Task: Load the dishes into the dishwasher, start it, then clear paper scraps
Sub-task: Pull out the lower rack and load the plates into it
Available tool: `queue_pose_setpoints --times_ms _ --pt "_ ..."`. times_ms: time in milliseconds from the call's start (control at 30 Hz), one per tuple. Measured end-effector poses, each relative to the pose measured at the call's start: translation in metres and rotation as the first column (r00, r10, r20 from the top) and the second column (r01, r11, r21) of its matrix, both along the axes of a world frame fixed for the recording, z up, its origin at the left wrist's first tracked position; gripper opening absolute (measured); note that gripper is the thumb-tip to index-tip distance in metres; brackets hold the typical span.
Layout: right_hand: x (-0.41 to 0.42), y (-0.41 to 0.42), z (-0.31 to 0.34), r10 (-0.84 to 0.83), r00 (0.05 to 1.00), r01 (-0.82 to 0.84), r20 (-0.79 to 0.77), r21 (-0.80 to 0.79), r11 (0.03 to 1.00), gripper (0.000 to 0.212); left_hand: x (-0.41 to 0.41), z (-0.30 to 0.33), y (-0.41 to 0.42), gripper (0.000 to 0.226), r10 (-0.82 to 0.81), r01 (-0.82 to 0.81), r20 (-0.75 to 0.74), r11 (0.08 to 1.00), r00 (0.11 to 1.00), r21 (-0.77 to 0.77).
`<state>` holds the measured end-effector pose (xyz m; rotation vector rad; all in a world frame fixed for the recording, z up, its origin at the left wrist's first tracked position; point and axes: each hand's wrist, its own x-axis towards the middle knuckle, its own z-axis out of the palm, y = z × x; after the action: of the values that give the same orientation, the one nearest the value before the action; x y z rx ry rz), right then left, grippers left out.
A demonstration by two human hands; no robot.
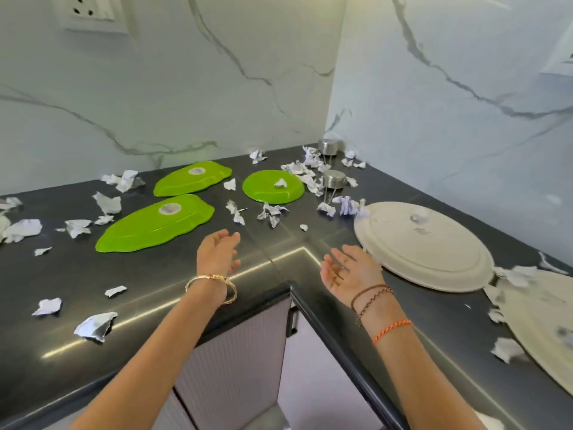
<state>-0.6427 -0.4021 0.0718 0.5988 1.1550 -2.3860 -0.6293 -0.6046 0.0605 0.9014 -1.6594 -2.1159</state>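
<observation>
Two green leaf-shaped plates lie on the dark corner counter [148, 293], a near one [155, 226] and a far one [192, 178], with a round green plate [273, 187] to their right. A cream oval plate [424, 246] lies at the right and a second cream plate [545, 324] sits at the frame's right edge. Two small steel cups [334, 178] stand near the corner. Paper scraps [269, 212] are strewn all over the counter and on some plates. My left hand [218, 252] hovers open beside the near leaf plate. My right hand [350, 268] is open, palm up, next to the cream oval plate.
Marble walls close the counter at the back and right, with a socket [90, 13] at the upper left. Cabinet doors [235, 352] with a dark handle [293, 318] sit below the counter's inner corner. The dishwasher is not in view.
</observation>
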Motion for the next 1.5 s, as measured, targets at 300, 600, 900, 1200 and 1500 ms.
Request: queue_pose_setpoints --times_ms 300,600,900,1200,1500 --pt "-0.122 -0.052 0.001 0.063 0.998 -0.062 -0.006 0.082 0.995 0.040 -0.092 0.010 -0.054 0.043 0.050 -0.046 -0.030 0.992 0.998 0.114" --pt "-0.234 -0.105 0.003 0.031 0.999 -0.033 0.009 0.281 0.959 0.054 -0.210 0.018 -0.094 0.054 -0.111 0.110 0.011 0.993 0.994 0.044" --pt "-0.274 -0.123 -0.025 -0.129 0.992 0.119 -0.007 0.439 0.891 0.036 -0.311 -0.013 -0.092 0.045 -0.176 0.320 0.299 0.774 0.938 -0.547" --pt "-0.290 -0.090 -0.021 -0.002 0.988 -0.026 0.154 0.176 0.984 0.045 -0.348 -0.028 -0.096 0.072 -0.156 0.488 0.512 0.619 0.845 -0.616" --pt "-0.290 -0.110 -0.032 0.038 0.998 -0.045 0.046 0.168 0.985 0.031 -0.347 -0.030 -0.123 0.050 -0.275 0.354 0.330 0.912 0.903 -0.209"
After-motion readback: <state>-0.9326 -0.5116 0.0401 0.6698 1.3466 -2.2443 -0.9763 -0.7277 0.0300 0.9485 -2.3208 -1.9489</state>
